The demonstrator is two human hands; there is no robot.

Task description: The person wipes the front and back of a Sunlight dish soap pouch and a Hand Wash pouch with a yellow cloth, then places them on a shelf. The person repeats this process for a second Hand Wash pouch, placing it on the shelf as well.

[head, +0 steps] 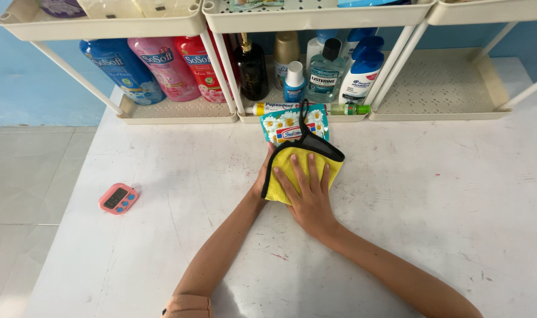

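Your right hand (pixel 308 203) flat on folded yellow microfibre cloth with black trim (pixel 298 168), near surface (pixel 433 194) back edge; grip open, fingers spread. Left hand (pixel 263 179) pinches cloth's left edge. Press evenly; avoid floral packet (pixel 286 125) behind.

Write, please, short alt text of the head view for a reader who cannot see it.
A person's right hand presses flat on a folded yellow cloth with black edging on a white table, while the left hand grips its left edge. A pink timer lies to the left; bottles fill cream shelves behind.
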